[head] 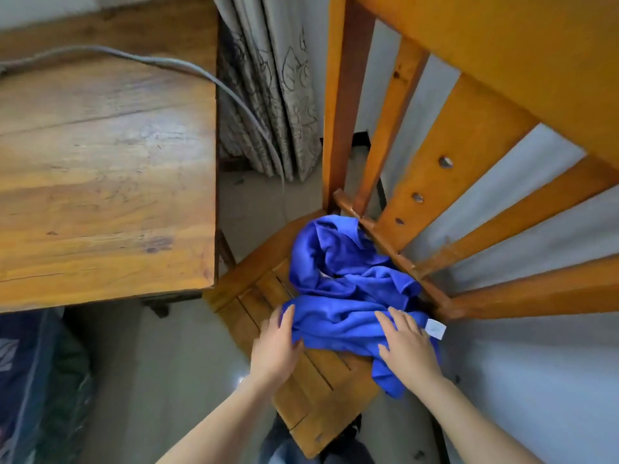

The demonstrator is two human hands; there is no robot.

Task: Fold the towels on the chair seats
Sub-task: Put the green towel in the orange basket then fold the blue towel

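Folding looks barely begun: the towel (345, 279) lies crumpled on the seat (301, 390) at lower centre, left hand (276, 343) and right hand (407, 343) laid flat-fingered on its near edge, so spreading it smooth probably comes next.

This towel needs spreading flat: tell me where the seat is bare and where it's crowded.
Bare seat slats lie in front, between left hand and right hand, down to the near corner. The blue towel bunches against the backrest, crowding the rear. The table top is bare this side of its cable.
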